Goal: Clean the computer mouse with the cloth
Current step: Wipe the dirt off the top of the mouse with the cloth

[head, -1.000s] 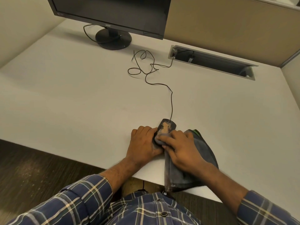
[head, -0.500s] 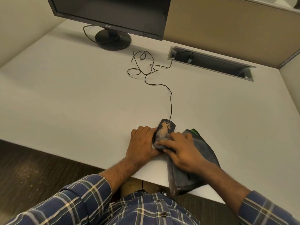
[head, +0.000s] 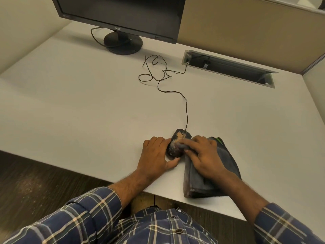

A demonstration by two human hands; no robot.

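The only legible writing is the small "acer" logo on the lower bezel of the black monitor (head: 119, 13), which stands on its round base in the upper middle of the frame; its screen is dark.

The black computer mouse (head: 177, 144) sits on the white desk (head: 70, 103) just below the centre of the frame, its top dusted with tan powder. The left hand (head: 156, 155) lies against the mouse's left side, fingers together and curled along its edge, the thumb stretched out along the desk below the mouse's near end. The right hand (head: 204, 155) comes in from the right, fingers extended and held close together, pressing a fold of the grey cloth (head: 202, 180) onto the middle of the mouse's back. The rest of the cloth lies bunched under that hand and runs down to the desk's near edge; a green mark shows at its far corner.

A thin dark cable (head: 186, 111) runs from the mouse's front up the frame, loops loosely, and enters a metal-rimmed cable slot (head: 228, 69) at upper right. Beige partition walls enclose the desk, and dark wood-grain floor shows at lower left. Blue plaid sleeves fill the bottom of the frame.
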